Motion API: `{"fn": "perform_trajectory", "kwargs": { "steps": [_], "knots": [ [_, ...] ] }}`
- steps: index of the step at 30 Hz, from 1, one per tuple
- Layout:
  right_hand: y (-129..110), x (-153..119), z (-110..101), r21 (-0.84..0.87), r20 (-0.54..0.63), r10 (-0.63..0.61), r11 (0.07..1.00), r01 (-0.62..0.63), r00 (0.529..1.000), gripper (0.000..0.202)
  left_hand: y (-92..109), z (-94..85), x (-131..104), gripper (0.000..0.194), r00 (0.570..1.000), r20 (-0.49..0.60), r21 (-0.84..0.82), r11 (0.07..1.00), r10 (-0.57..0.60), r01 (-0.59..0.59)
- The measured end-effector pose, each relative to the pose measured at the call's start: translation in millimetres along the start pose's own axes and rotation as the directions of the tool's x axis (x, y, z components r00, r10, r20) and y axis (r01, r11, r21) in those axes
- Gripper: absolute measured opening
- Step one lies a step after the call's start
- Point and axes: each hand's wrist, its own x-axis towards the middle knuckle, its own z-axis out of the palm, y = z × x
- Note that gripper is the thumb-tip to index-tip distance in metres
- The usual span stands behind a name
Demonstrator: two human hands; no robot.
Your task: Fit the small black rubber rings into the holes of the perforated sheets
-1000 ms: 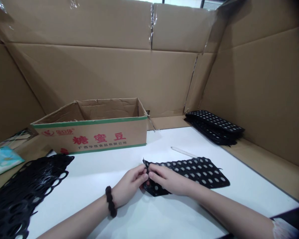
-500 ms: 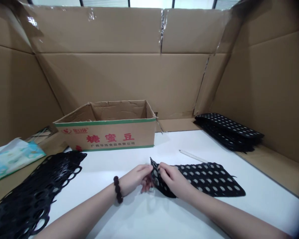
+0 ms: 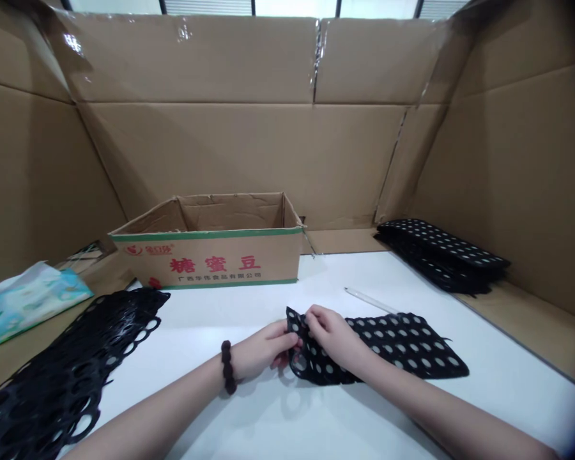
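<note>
A black sheet with rows of pale round spots point(image 3: 407, 345) lies on the white table, its left end lifted off the surface. My left hand point(image 3: 268, 345), with a dark bead bracelet on the wrist, grips that raised left edge between thumb and fingers. Close by, my right hand point(image 3: 333, 332) is closed in a pinch on the sheet near its upper left part. Whether a small piece is between the right fingertips cannot be made out. One large see-through hole shows at the sheet's lower left corner.
Black webs full of round holes point(image 3: 76, 364) are heaped at left, beside a tissue pack point(image 3: 38, 303). A cardboard box point(image 3: 206, 259) stands at the back. A white pen point(image 3: 371, 300) lies behind the sheet; spotted black sheets point(image 3: 441, 249) are stacked back right. Cardboard walls point(image 3: 239, 153) enclose the table.
The lifted left end of the sheet has turned flatter toward me, showing more spots and a hole at its corner. Both hands stay on it, and the view has shifted slightly.
</note>
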Motion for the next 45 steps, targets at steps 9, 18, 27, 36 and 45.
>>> {"fn": "perform_trajectory", "kwargs": {
  "steps": [9, 18, 27, 36, 45],
  "knots": [
    [-11, -1, 3, -0.191, 0.234, -0.136, 0.964, 0.183, 0.963, 0.025, -4, -1.4, 2, 0.036, 0.998, -0.061, 0.061, 0.998, -0.024, 0.027],
    [-4, 0, -6, 0.269, 0.398, -0.163, 0.962, 0.055, 0.903, 0.018, -3, 2.3, 4, 0.032, 0.999, -0.049, 0.107, 0.994, 0.005, 0.000],
    [8, 11, -3, 0.319, 0.247, -0.014, 0.945, -0.068, 0.969, 0.026, 0, -5.5, 3, 0.029, 1.000, 0.019, 0.035, 0.999, -0.024, 0.024],
    [-3, -8, 5, -0.139, 0.127, -0.219, 0.962, 0.236, 0.967, 0.015, 7, -6.4, 3, 0.038, 0.991, -0.047, 0.069, 0.989, -0.126, 0.129],
    [-8, -13, 6, -0.269, 0.197, -0.302, 0.898, 0.348, 0.933, 0.014, 10, 3.7, -5, 0.035, 0.989, -0.144, 0.299, 0.954, 0.017, 0.027]
  ]
}}
